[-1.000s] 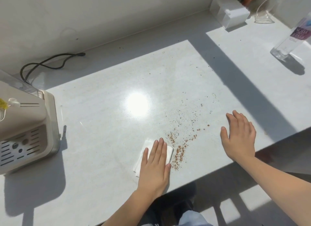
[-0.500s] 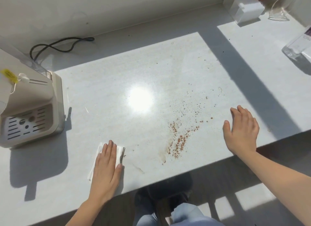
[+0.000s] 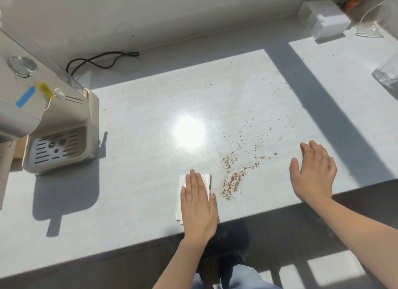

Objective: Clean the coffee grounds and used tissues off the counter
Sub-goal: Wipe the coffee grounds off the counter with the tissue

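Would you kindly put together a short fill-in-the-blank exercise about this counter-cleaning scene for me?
1. The coffee grounds lie just to the ____ of the folded tissue.
2. The left hand lies flat on the tissue, while the right hand holds ____.
3. The coffee machine stands at the ____ end of the counter.

Missing words: right; nothing; left.
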`<state>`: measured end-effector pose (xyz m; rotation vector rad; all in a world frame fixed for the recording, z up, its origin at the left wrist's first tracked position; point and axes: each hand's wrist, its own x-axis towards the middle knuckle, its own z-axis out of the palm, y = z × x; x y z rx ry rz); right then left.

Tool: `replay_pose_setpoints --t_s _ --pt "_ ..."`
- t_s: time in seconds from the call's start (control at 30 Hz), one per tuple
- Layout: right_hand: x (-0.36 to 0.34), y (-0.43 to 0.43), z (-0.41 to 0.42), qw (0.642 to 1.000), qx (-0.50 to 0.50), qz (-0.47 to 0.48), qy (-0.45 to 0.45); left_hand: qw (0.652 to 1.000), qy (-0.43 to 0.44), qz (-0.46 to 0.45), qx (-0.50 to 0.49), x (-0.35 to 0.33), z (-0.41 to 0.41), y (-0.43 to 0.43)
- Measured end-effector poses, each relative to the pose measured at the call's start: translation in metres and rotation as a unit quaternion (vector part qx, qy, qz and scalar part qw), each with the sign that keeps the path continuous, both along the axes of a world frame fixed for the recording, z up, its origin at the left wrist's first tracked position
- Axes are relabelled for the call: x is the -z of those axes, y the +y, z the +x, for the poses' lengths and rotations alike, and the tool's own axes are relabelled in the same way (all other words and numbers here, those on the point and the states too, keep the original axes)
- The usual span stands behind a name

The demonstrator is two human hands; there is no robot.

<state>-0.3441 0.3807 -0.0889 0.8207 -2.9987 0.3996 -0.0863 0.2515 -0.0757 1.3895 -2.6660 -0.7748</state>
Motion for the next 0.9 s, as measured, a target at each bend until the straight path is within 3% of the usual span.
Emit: replay_pose_setpoints --t_s 0.13,0.27,0.47,0.57,0.7,0.9 --pt "0.001 0.000 0.001 1.000 0.002 -0.002 0.006 0.993 -0.013 -0.028 -0.112 0.001 0.045 -0.039" --pt "0.002 0.000 -0.001 1.000 0.002 0.001 0.003 0.970 -0.040 -0.009 -0.241 -0.002 0.029 -0.047" --pt "-0.003 0.006 -0.009 0.998 -0.035 0.047 -0.012 0.993 0.004 0.014 -0.114 -0.002 -0.063 0.036" --pt "-0.008 0.021 -0.037 0.994 -0.104 0.043 -0.003 0.991 0.003 0.025 -0.130 0.001 -0.081 0.044" --pt "-0.011 0.023 -0.046 0.996 -0.090 -0.008 -0.015 0.979 0.002 0.024 -0.204 0.005 -0.063 0.026" --pt "-0.012 0.025 -0.046 0.995 -0.099 -0.011 -0.025 0.964 -0.034 0.021 -0.261 0.002 -0.022 -0.016"
